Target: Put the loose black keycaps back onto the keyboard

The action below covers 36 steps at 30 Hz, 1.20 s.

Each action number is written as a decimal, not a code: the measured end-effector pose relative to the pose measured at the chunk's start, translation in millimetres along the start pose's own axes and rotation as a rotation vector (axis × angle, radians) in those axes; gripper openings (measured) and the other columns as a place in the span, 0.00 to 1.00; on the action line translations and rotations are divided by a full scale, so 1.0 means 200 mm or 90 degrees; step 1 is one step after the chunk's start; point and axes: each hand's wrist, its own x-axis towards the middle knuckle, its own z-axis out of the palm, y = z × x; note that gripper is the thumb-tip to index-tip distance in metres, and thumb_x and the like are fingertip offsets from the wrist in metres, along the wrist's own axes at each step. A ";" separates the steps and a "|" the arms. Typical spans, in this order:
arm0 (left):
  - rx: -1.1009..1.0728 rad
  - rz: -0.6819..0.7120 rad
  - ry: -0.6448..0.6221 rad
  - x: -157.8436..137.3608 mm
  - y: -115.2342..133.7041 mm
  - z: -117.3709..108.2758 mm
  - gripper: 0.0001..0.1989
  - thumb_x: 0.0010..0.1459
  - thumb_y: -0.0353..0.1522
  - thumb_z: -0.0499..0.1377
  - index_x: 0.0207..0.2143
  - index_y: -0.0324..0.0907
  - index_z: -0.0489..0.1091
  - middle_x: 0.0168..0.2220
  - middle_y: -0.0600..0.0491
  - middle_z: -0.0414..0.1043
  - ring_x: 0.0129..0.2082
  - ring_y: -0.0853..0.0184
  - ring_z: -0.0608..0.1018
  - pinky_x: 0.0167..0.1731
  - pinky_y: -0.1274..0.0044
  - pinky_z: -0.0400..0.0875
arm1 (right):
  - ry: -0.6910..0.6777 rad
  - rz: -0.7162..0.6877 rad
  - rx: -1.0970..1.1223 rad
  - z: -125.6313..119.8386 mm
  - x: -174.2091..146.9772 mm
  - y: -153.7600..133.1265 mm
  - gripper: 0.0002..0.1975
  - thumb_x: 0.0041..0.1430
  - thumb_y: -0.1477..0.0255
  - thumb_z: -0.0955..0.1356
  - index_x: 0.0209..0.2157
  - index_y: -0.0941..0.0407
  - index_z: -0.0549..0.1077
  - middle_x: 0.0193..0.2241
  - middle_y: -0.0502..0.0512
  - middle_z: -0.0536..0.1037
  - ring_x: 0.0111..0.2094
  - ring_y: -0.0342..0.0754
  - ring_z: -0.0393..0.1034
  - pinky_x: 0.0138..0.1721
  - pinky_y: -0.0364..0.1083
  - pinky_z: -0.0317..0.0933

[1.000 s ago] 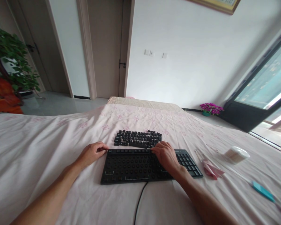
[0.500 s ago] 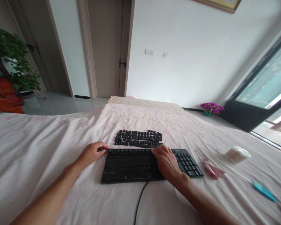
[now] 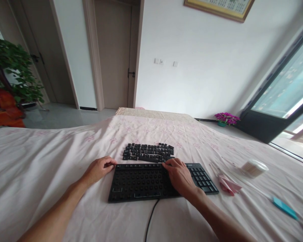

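Note:
A black keyboard (image 3: 138, 183) lies on the pink cloth, its main block stripped of keycaps while the top row and number pad still carry theirs. At its upper left corner, my left hand (image 3: 101, 168) is closed, thumb and bent fingers gripping the edge by the first key. My right hand (image 3: 179, 174) reaches across the keyboard between the bare block and the number pad, fingers bent together on the far edge at the end of the top row. Its palm hides the keys beneath. Just beyond the keyboard, loose black keycaps (image 3: 147, 152) are laid out in rows.
To the right lie a folded pink cloth (image 3: 228, 185), a clear round tub of cotton swabs (image 3: 254, 168), thin sticks and a turquoise-ended tool (image 3: 284, 207). A black cable (image 3: 150, 218) runs from the keyboard towards me. Bedcover (image 3: 53, 151) folds surround everything.
The view has tipped slightly upward, so everything sits a little lower in the picture. Both hands keep nearly the same places on the keyboard.

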 end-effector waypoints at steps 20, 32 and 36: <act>0.007 0.007 0.002 0.01 -0.04 0.01 0.11 0.54 0.34 0.54 0.35 0.44 0.75 0.37 0.53 0.77 0.38 0.66 0.77 0.39 0.79 0.68 | 0.024 -0.107 -0.017 0.01 0.08 0.04 0.10 0.64 0.74 0.62 0.37 0.54 0.76 0.33 0.54 0.72 0.39 0.48 0.62 0.42 0.46 0.58; 0.007 0.017 0.003 0.00 -0.03 0.01 0.11 0.55 0.33 0.54 0.36 0.44 0.75 0.37 0.54 0.77 0.38 0.66 0.77 0.39 0.79 0.68 | -0.019 -0.047 -0.076 0.04 0.01 -0.03 0.18 0.56 0.84 0.61 0.46 0.57 0.71 0.40 0.57 0.71 0.43 0.51 0.61 0.46 0.48 0.57; 0.014 0.019 0.007 0.00 -0.02 0.01 0.11 0.54 0.33 0.54 0.35 0.44 0.75 0.37 0.54 0.77 0.38 0.67 0.77 0.38 0.80 0.68 | -0.027 -0.040 -0.105 0.04 -0.02 -0.06 0.23 0.54 0.85 0.61 0.51 0.59 0.68 0.44 0.59 0.71 0.47 0.53 0.60 0.49 0.50 0.56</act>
